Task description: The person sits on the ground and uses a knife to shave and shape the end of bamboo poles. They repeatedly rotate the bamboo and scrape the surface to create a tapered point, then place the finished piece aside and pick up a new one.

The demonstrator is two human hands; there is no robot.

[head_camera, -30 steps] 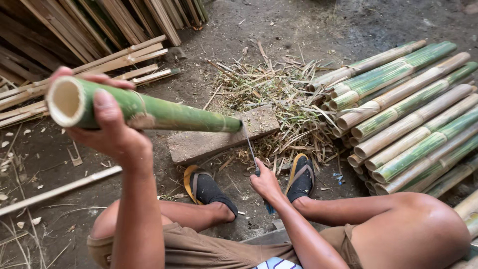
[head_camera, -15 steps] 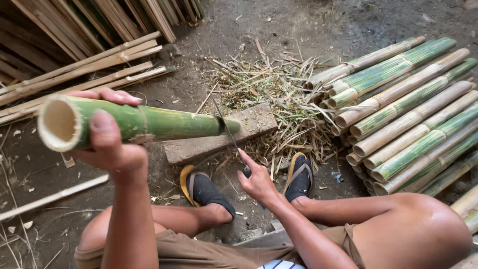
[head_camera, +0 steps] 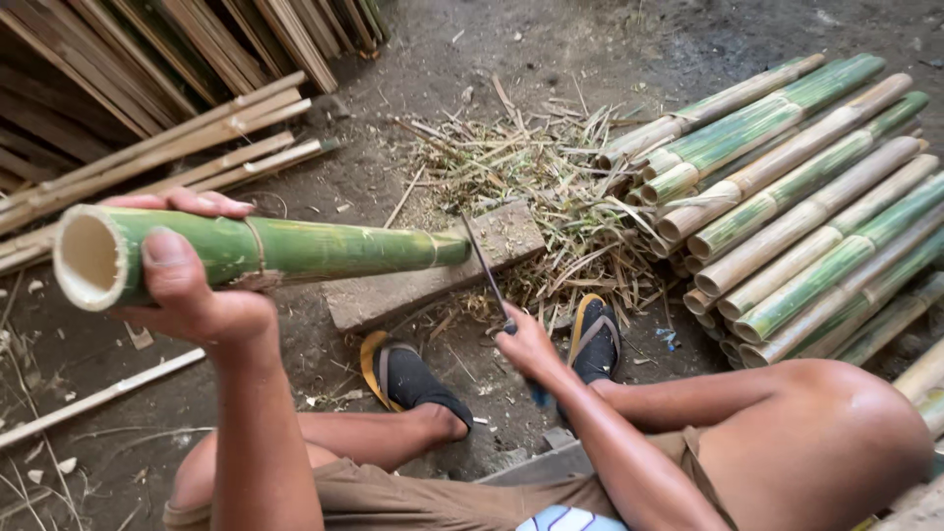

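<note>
The left hand clenches a green hollow bamboo pole. The right hand grasps a thin dark knife, its blade at the pole's far end. Seemingly trimming; the cut likely needs a steady pole.

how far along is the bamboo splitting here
Done: split slats are stacked at upper left, with trimmings on the ground. In hand: the left hand holds a green bamboo tube, its far end on a block; the right hand holds a blade there. Left: the whole pole pile.

The bamboo tube is bright green with a pale cut end; stacked bamboo poles alternate green and tan; sandals are black, yellow-edged.
</note>
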